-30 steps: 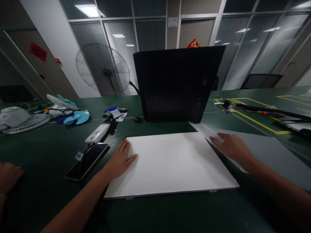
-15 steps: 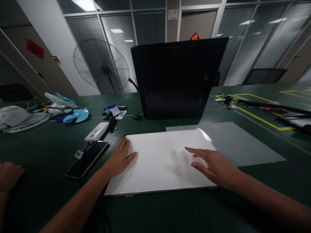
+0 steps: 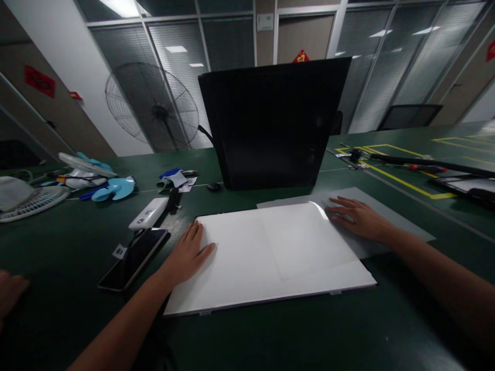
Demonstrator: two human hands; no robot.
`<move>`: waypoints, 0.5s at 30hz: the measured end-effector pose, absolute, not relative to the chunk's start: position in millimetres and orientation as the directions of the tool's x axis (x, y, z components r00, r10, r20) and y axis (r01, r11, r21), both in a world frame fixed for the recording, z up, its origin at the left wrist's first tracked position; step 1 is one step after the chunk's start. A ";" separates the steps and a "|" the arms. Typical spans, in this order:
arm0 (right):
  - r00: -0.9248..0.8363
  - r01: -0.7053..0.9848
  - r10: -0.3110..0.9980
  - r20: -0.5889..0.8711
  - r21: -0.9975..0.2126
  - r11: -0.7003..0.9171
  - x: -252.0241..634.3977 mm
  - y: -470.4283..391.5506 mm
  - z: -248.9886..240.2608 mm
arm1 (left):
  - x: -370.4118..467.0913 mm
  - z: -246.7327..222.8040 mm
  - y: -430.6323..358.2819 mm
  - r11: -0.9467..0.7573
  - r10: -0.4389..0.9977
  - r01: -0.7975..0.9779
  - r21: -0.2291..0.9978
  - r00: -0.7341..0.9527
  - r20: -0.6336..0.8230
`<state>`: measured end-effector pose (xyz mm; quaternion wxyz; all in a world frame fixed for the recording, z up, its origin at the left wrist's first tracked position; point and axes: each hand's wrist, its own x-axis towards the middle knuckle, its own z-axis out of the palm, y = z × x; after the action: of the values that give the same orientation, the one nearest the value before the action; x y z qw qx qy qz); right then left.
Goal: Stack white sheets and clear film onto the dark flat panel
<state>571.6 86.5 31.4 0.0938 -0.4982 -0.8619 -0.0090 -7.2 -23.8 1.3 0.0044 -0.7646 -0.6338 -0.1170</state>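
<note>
A flat white panel (image 3: 247,263) with a thin edge lies on the dark green table before me. My left hand (image 3: 188,252) rests flat on its left side, fingers stretched and thumb apart. Under the panel's right side and beyond it lies a grey translucent sheet (image 3: 390,219). My right hand (image 3: 359,219) is over this sheet beside the panel's upper right corner, open with fingers spread. Whether it touches the sheet I cannot tell.
A large black screen-like panel (image 3: 274,123) stands at the back. To the left are a phone (image 3: 133,260), a white power bank (image 3: 149,214), light-blue fan blades (image 3: 114,189) and white fan parts (image 3: 34,203). Another person's hand (image 3: 11,291) is at the left edge. Black rods (image 3: 417,161) lie right.
My right hand has moved right and away from me, from over the white panel to the grey sheet. My left hand stays on the panel. The view has shifted slightly.
</note>
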 end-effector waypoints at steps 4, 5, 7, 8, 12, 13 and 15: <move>-0.494 0.854 0.861 0.121 -0.121 0.507 567.6 84.3 24.9 | -6.8 1.2 -23.9 -0.188 0.971 0.971 0.147 0.161 0.179; -0.494 0.853 0.861 0.121 -0.125 0.507 562.3 81.5 24.4 | -7.0 0.8 -23.8 -0.190 0.971 0.971 0.147 0.163 0.178; -0.497 0.851 0.860 0.118 -0.125 0.509 548.2 73.6 24.4 | -7.5 -0.2 -23.5 -0.194 0.969 0.971 0.140 0.168 0.181; -0.501 0.850 0.858 0.117 -0.120 0.513 539.8 68.5 24.7 | -7.6 -0.6 -23.5 -0.195 0.968 0.972 0.135 0.169 0.183; -0.490 0.860 0.861 0.135 -0.084 0.503 501.9 42.9 27.8 | -6.8 -0.3 -23.8 -0.196 0.964 0.974 0.113 0.171 0.204; -0.480 0.867 0.866 0.140 -0.074 0.493 493.3 36.6 29.2 | -6.3 0.4 -23.9 -0.198 0.964 0.974 0.109 0.174 0.203; -0.463 0.879 0.876 0.135 -0.059 0.473 480.1 27.1 32.3 | -5.5 2.0 -24.2 -0.198 0.966 0.975 0.105 0.176 0.190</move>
<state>480.1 27.1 32.3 0.0731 -0.5131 -0.8551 -0.0093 -5.5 -24.2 2.0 0.0202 -0.7665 -0.6329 -0.1072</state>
